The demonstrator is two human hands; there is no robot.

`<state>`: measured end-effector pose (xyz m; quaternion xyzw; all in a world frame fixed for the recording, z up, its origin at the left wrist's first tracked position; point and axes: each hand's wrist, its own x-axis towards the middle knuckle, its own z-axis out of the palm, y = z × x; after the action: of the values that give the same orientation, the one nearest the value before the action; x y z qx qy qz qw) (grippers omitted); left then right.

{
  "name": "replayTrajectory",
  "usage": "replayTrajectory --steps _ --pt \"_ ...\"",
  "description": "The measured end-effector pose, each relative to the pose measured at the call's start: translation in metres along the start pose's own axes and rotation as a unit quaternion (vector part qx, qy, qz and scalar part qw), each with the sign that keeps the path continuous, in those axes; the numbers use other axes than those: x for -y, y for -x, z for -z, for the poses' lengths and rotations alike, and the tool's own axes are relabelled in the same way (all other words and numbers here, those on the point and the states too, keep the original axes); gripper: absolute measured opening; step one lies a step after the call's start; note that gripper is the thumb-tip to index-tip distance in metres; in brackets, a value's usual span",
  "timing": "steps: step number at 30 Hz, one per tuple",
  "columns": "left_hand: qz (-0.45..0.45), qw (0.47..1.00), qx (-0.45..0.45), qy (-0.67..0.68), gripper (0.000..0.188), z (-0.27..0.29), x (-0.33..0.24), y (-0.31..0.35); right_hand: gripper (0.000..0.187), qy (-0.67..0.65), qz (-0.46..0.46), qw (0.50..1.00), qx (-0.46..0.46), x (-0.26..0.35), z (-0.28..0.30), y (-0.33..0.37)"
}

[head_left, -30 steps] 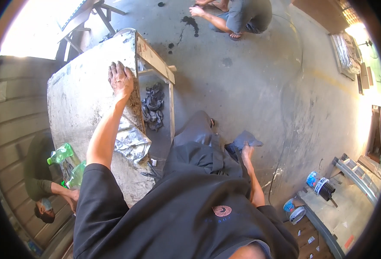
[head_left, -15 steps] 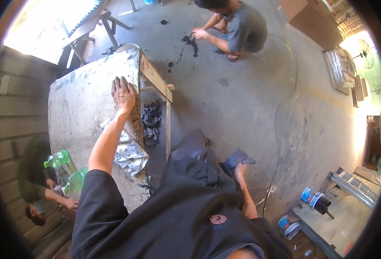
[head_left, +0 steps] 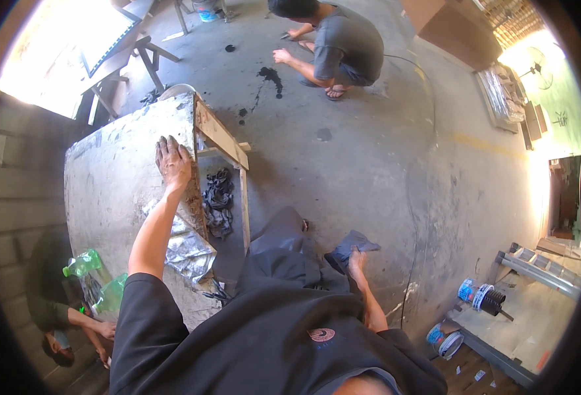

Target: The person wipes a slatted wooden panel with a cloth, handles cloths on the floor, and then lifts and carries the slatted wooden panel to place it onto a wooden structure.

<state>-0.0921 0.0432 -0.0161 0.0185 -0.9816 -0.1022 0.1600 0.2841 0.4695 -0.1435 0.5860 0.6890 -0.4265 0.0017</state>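
Observation:
My left hand lies flat near the right edge of a worn, stained wooden table, its darkened fingers stretched out and holding nothing. Low at my right side, my right hand is closed on a dark grey-blue cloth that hangs clear of the table. Close to my left forearm, a crumpled sheet with silvery smears lies along the table edge. Green plastic bottles stand at the table's near left, partly hidden by my sleeve. Dark rags are heaped below the table's right side.
One person crouches on the floor ahead, beside dark wet spots. Another person bends at the lower left, by the bottles. Buckets and a metal ladder-like frame are at the lower right. A cable crosses the floor.
The view has shifted, so the table and floor sit farther left and lower. The crouching person's hands have moved apart. My left hand stays on the table, and my right keeps the cloth.

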Motion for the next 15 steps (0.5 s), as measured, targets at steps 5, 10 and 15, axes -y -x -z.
replayTrajectory --steps 5,10,15 --pt "0.004 1.000 0.022 -0.003 0.048 0.001 -0.001 0.000 0.037 -0.054 0.002 0.998 -0.024 -0.014 -0.007 -0.007" --pt "-0.002 1.000 0.018 -0.010 0.048 -0.002 0.004 0.000 0.034 -0.048 0.000 0.998 -0.026 -0.014 -0.010 -0.006" --pt "-0.011 1.000 0.007 -0.007 0.048 -0.004 0.002 -0.001 0.036 -0.035 -0.022 0.999 -0.027 -0.004 -0.006 -0.002"
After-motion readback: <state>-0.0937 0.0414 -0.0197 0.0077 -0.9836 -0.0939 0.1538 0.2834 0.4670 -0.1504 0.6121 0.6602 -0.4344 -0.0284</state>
